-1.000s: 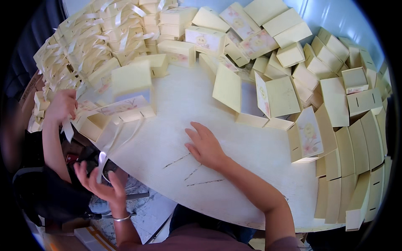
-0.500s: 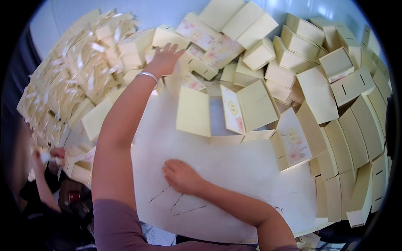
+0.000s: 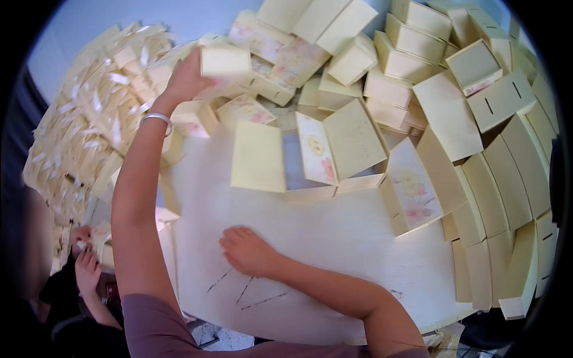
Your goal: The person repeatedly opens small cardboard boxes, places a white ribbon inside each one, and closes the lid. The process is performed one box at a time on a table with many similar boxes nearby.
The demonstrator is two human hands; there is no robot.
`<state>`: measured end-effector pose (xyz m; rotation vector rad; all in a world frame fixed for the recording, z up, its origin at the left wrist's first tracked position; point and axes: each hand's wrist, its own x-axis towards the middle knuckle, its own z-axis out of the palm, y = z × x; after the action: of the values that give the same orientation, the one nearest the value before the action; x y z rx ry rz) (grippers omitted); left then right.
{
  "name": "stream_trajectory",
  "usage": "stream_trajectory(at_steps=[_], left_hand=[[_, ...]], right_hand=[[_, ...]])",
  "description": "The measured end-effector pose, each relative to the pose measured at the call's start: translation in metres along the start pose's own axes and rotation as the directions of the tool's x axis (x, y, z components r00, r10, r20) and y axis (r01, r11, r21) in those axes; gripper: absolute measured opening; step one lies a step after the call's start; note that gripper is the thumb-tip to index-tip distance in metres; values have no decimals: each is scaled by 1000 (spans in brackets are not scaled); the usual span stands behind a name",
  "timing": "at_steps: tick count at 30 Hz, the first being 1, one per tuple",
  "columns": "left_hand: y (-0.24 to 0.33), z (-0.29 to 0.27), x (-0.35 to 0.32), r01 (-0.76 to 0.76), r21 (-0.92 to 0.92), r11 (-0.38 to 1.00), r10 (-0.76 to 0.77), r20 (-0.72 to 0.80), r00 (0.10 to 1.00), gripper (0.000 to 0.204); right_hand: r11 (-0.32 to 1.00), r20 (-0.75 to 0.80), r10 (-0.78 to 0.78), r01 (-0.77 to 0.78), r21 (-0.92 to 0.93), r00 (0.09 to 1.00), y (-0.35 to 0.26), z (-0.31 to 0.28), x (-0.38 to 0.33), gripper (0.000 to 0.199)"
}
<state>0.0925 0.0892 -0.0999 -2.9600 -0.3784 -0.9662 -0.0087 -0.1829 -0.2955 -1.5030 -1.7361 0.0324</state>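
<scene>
My left hand (image 3: pixel 186 77) is raised at the far left of the middle, fingers closed round the end of a small cream cardboard box (image 3: pixel 225 61). The box is lifted above the heap of other boxes. My right hand (image 3: pixel 248 247) rests on the white table (image 3: pixel 256 212), its fingers loosely curled, with nothing seen in them. Beyond it stand open cream boxes; a plain raised lid (image 3: pixel 258 156) and a flower-printed panel (image 3: pixel 316 148) show there. Another open box (image 3: pixel 416 185) with a floral inside lies to the right.
Cream boxes with white ribbons (image 3: pixel 89 119) are heaped on the left. Stacked boxes (image 3: pixel 412 45) fill the back right, and rows of upright boxes (image 3: pixel 504 179) line the right edge. At lower left, another person's hands (image 3: pixel 88 265) work near a box. Dark lines (image 3: pixel 262 300) mark the table.
My left hand, open over the heap before, has closed on a small cream box and moved left with it. My right hand stays on the table. The other person's hands have shifted.
</scene>
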Motion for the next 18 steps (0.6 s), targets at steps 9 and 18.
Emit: stream_trajectory(at_steps=[9, 18], left_hand=[[76, -148, -153, 369, -850, -376, -109, 436, 893, 47], [194, -49, -286, 333, -260, 906, -204, 422, 884, 53]], right_hand=[[801, -341, 467, -226, 555, 816, 19, -8, -11, 16], [764, -389, 594, -343, 546, 704, -19, -140, -121, 15]])
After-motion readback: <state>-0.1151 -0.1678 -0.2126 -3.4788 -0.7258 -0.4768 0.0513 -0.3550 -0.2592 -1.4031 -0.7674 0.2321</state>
